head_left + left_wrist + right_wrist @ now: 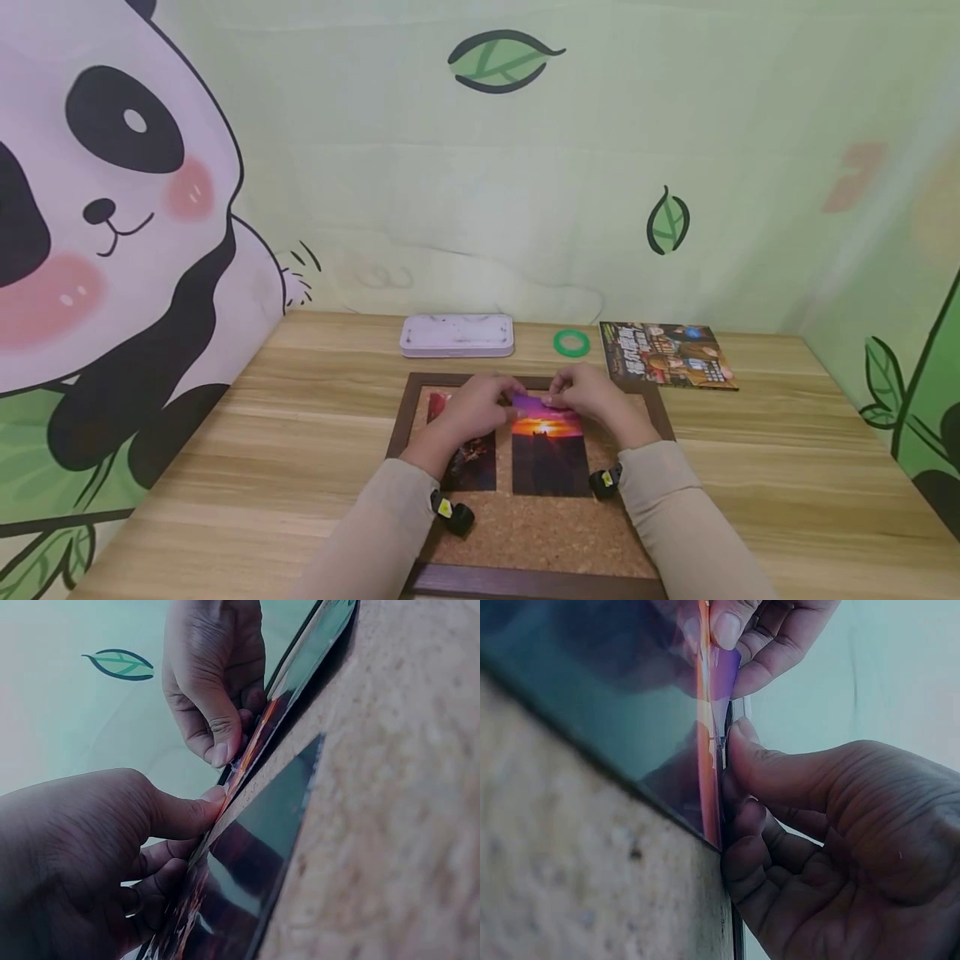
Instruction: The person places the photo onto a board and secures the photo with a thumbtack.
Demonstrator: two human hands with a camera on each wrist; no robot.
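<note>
A glossy sunset photo [547, 458], purple and orange above a dark lower half, lies over the cork of a framed board [540, 533]. My left hand [480, 407] pinches its upper left corner between thumb and fingers. At the upper right part of the same edge, my right hand [592, 396] grips the photo with thumb and curled fingers. The left wrist view shows both thumbs close together along the top edge of the sunset photo [262, 724]. A second, darker photo [472, 467] with a red corner lies to the left, partly under my left forearm.
Behind the board stand a white pencil case [457, 335] and a green ring [572, 342], perhaps a tape roll. A dark illustrated booklet [670, 356] lies at the back right. The wooden table [285, 467] meets a panda-printed backdrop [375, 167].
</note>
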